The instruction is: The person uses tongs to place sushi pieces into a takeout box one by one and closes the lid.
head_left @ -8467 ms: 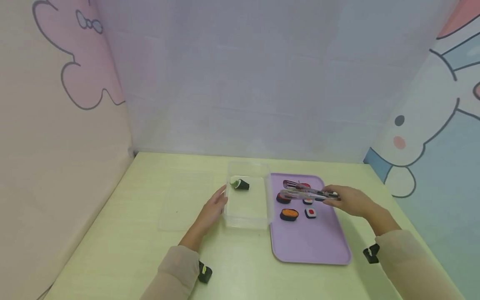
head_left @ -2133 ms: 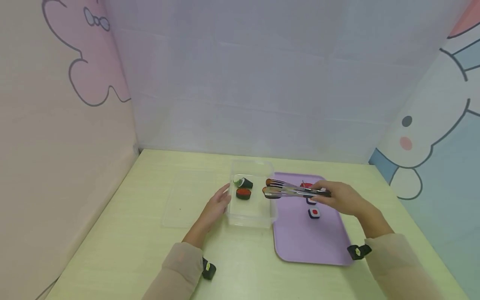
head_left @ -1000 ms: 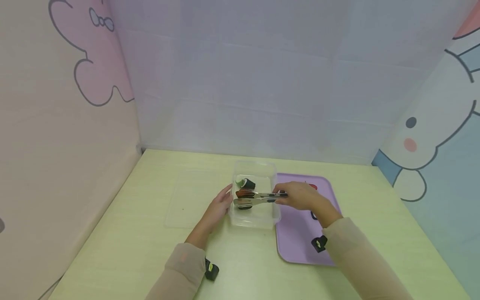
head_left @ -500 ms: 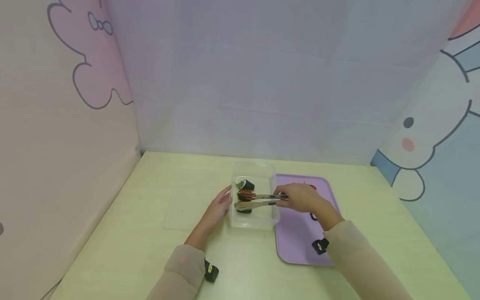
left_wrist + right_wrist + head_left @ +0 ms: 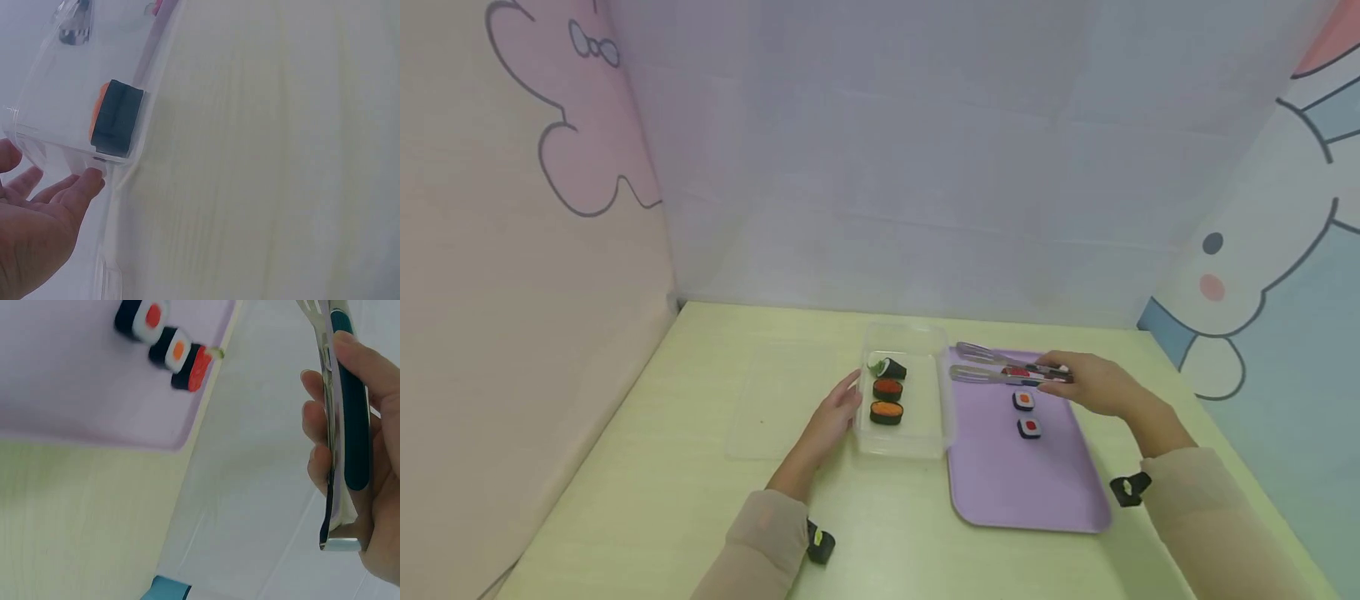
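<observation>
My right hand [image 5: 1093, 383] grips metal tongs [image 5: 1000, 375] with dark handle grips. Their parted tips hold nothing and hover over the back of the purple tray [image 5: 1030, 500]. Under them lies a red-topped sushi piece [image 5: 1018, 372], partly hidden; two white-ringed sushi rolls [image 5: 1024, 401] sit nearer me. My left hand [image 5: 831, 417] touches the left side of a clear plastic box [image 5: 925, 446], its fingers fairly straight along the wall [image 5: 59, 203]. Inside the box, in a column by the left wall, are a cone-shaped hand roll [image 5: 892, 368], a red-topped gunkan sushi [image 5: 887, 389] and an orange-topped one [image 5: 886, 412].
A clear flat lid [image 5: 775, 408] lies on the pale yellow table [image 5: 647, 500], left of the box. The tray's left edge stands against the box's right side. A curtain [image 5: 880, 183] rises behind the table, with printed walls on both sides.
Both gunkan pieces have gone from the tray into the box, carried by the tongs. Since half a second ago, the tongs have let go of the orange one and moved right, over the tray.
</observation>
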`<state>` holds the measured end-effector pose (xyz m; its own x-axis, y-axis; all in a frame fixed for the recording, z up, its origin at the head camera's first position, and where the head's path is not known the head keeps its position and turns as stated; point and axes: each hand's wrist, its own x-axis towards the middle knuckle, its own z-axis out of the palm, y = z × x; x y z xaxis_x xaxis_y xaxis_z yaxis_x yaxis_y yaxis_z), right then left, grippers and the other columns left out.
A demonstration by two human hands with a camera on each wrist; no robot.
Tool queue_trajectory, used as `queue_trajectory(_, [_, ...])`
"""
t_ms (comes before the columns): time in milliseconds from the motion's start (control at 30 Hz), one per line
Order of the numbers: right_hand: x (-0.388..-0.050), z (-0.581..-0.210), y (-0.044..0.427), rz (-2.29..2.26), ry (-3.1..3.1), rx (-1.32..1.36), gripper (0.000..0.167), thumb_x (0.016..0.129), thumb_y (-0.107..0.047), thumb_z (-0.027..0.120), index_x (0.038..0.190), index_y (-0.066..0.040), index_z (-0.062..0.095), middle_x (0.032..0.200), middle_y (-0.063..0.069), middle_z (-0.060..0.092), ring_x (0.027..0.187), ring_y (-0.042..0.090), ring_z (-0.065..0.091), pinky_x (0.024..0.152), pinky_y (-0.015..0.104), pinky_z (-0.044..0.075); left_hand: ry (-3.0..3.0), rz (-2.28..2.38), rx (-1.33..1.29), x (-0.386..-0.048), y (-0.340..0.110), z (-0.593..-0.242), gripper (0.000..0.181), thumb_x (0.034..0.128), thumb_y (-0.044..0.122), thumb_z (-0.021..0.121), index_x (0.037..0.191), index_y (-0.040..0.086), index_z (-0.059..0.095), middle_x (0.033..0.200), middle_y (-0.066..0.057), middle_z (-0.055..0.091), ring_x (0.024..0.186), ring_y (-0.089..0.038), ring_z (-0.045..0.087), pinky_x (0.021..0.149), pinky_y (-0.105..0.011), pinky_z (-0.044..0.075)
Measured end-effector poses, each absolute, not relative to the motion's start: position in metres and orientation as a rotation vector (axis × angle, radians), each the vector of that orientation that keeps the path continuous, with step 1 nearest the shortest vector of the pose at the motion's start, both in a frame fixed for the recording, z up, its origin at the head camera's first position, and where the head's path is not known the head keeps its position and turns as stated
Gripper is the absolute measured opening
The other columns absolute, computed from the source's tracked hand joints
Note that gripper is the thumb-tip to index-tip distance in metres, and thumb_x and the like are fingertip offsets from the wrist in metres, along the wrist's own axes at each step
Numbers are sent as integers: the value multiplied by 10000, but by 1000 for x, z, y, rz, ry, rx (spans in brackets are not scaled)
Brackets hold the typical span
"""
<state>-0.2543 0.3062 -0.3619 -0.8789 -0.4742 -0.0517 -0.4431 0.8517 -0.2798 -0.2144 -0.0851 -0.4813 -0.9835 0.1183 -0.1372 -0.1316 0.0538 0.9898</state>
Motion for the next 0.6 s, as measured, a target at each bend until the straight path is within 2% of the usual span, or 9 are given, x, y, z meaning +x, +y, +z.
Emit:
queue_trajectory(233, [-260, -367, 356, -324, 2943, -631, 463, 945, -326, 650, 1253, 11, 576, 1150, 232, 634, 1006, 426, 608, 793, 587, 490, 2138, 2062, 2, -213, -86, -481, 504, 1061, 186, 406, 1547, 140, 281, 1533, -202, 313, 1389, -364, 310, 1093, -532, 302])
queue_trajectory(467, [-270, -376, 376, -250, 2936, -628, 445, 930, -322, 667, 1217, 8, 586, 1057, 173, 655, 892, 335, 631, 714, 546, 509, 2134, 2081, -6, -213, -84, -482, 495, 1058, 177, 409, 1539, 136, 303, 1524, -198, 334, 1382, -353, 329, 1094, -515, 313])
queue_trajectory(600, [-276, -380, 377, -193, 2923, -624, 405, 923, -282, 678, 1206, -3, 598, 1025, 132, 659, 871, 298, 625, 715, 539, 509, 2128, 2085, 19, -213, -84, -481, 495, 1063, 180, 398, 1542, 119, 289, 1519, -203, 341, 1367, -364, 351, 1088, -518, 322])
